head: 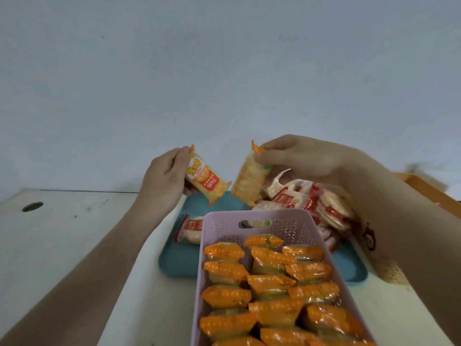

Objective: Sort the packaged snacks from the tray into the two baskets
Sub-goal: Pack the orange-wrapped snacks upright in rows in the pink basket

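Both picks are made and the drop comes next. The left hand (164, 178) pinches one orange-wrapped packet (207, 181) by its top seam, and the right hand (299, 156) pinches a second orange packet (249, 183) the same way. Both packets hang above the teal tray (179, 265), at 12 o'clock from the pink basket (249, 218). The next move looks like bringing both toward 6 o'clock and letting go over the stacked orange packets (272, 280). About fourteen of these show, with more cut off by the frame. One lone red packet (190, 231) lies at the tray's 9 o'clock. A red heap (311, 203) at its 2 o'clock is too jumbled to count. A pale lattice piece (391, 270) under the right forearm may be the other basket.
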A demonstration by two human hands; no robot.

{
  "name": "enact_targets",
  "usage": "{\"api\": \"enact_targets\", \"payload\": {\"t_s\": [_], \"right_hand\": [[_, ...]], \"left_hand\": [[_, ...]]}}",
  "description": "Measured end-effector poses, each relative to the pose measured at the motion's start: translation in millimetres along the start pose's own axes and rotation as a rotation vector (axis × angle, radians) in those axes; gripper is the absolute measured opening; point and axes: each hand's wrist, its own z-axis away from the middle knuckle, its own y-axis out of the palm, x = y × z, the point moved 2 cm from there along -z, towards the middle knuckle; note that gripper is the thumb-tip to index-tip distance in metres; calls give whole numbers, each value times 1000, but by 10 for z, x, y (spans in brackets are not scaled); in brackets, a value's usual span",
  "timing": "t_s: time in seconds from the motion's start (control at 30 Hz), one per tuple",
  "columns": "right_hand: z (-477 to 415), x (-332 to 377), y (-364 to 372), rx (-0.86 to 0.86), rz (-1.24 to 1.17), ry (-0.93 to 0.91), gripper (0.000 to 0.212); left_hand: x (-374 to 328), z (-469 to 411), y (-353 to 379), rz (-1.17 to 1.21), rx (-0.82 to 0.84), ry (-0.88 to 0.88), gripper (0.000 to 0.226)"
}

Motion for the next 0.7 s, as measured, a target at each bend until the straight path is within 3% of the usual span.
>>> {"api": "enact_targets", "payload": {"t_s": [0.13, 0.3, 0.43, 0.6, 0.7], "right_hand": [[249, 23, 74, -51, 346, -72, 14], [288, -57, 392, -44, 737, -141, 20], [324, -163, 513, -154, 679, -130, 26], [465, -265, 616, -147, 713, -146, 33], [599, -295, 578, -277, 580, -162, 33]], "left_hand": [[-314, 264, 33, -145, 140, 118, 52], [-350, 417, 129, -404, 448, 117, 44], [-262, 479, 201, -660, 597, 87, 34], [-219, 562, 265, -1022, 683, 318, 34], [-208, 623, 298, -1214, 737, 374, 33]]}}
